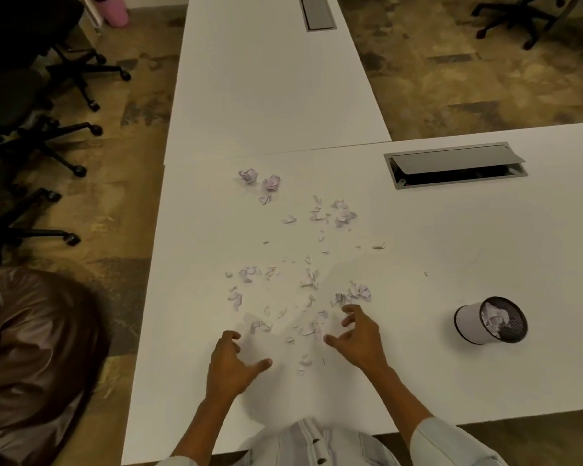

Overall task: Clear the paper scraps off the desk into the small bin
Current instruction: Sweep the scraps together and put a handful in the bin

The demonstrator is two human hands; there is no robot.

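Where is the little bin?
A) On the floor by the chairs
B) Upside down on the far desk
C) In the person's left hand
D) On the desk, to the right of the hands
D: the small bin stands on the desk, right of the right hand, with paper already inside.

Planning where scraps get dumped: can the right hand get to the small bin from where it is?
Probably yes. The small bin stands on the desk to the right of the right hand, with only bare desktop between them.
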